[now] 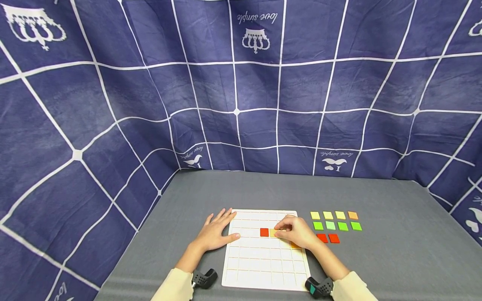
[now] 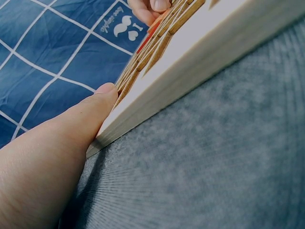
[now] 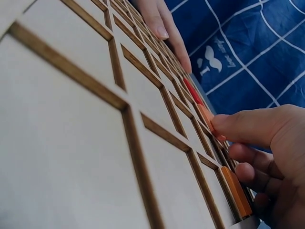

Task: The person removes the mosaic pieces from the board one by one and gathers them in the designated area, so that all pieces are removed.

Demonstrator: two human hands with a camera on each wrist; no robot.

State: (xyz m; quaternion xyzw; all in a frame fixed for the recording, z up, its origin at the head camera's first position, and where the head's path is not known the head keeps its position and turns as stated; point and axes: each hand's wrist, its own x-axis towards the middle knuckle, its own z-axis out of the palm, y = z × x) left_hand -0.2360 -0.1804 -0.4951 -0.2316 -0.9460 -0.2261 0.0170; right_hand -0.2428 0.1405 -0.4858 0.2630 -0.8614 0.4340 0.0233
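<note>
A white board (image 1: 265, 265) with a grid of raised wooden lines lies flat on the grey table. My left hand (image 1: 214, 234) rests on its left edge, fingers spread, with the thumb reaching over the rim. Between thumb and fingertips, my right hand (image 1: 298, 232) pinches a light orange square tile (image 1: 273, 233) down at the board's surface. Directly left of that tile, a red tile (image 1: 264, 232) sits in a grid square. An orange tile (image 3: 236, 191) lies on the board below the right hand, partly covered by it in the head view.
Right of the board, loose tiles lie in rows: pale yellow ones (image 1: 328, 215) with an orange one (image 1: 352, 215) at the back, several green ones (image 1: 342, 226) in the middle, red ones (image 1: 334, 238) in front. A blue checked cloth (image 1: 256, 88) hangs behind the table.
</note>
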